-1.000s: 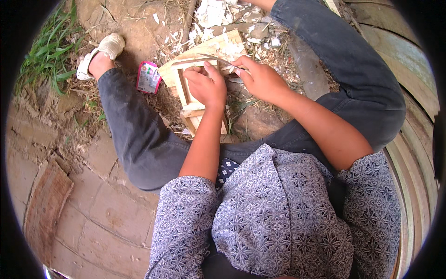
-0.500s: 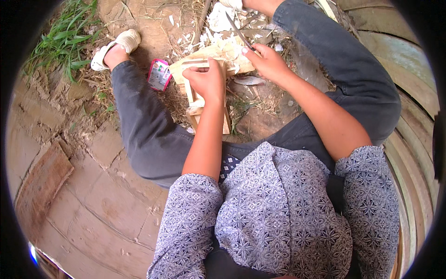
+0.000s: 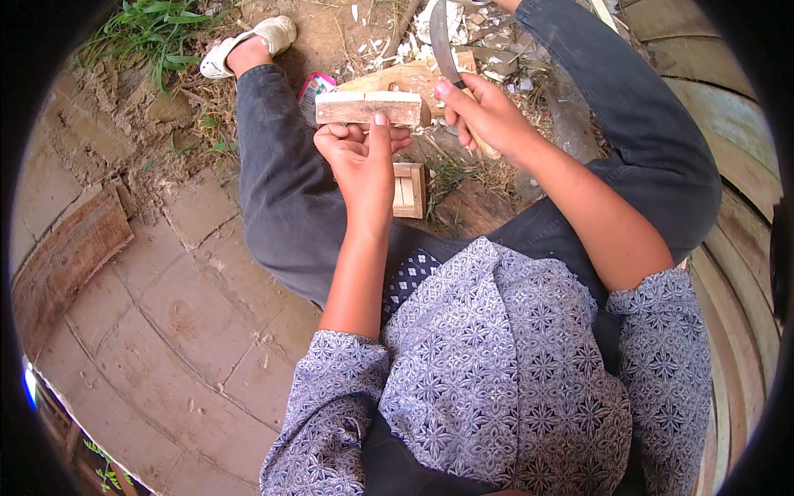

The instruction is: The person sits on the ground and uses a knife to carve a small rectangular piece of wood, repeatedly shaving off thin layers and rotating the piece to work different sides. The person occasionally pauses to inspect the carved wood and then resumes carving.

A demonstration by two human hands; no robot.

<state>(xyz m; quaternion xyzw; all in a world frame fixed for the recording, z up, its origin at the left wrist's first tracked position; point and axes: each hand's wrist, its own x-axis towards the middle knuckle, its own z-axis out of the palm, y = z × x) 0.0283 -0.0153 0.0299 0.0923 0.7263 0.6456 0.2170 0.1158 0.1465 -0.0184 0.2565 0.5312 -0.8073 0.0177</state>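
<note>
Fingers (image 3: 382, 132) of left hand (image 3: 364, 161) under wooden block (image 3: 370, 107), right hand (image 3: 488, 116) gripping knife (image 3: 441, 45)

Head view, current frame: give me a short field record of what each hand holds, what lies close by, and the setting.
left hand: left hand grips a wooden block, held level, thumb pressed up against its near face
right hand: right hand holds a knife, blade pointing away, beside the block's right end
below hands: small wooden frame piece on the ground between the legs
near left leg: pink packet
ground: wood chips on bare earth beyond the hands, paving stones on the left
posture: seated, legs spread, dark trousers
</note>
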